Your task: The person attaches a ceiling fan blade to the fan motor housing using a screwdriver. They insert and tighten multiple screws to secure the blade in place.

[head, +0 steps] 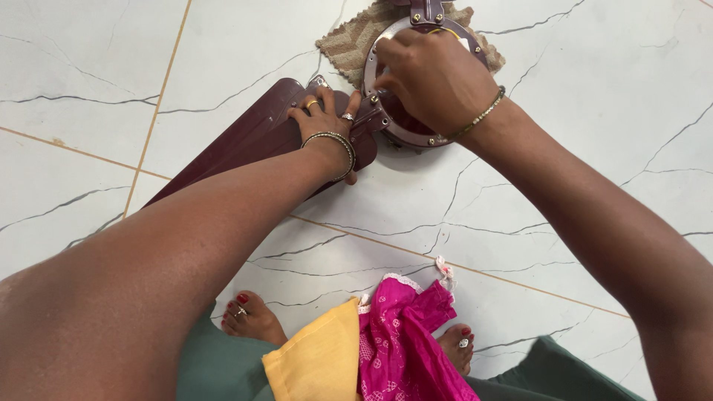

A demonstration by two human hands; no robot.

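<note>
Two hands work a dismantled ceiling fan on the marble floor (579,89): left hand (325,119) lies flat, fingers apart, on the maroon blade (245,137); right hand (434,78) reaches into the round motor housing (386,44), fingers curled, their hold hidden, over a beige mat (349,44).

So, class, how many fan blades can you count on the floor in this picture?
1: a dark maroon fan blade lies on the floor left of the round motor hub, pressed by the left hand. Others may be hidden beyond the frame.
</note>
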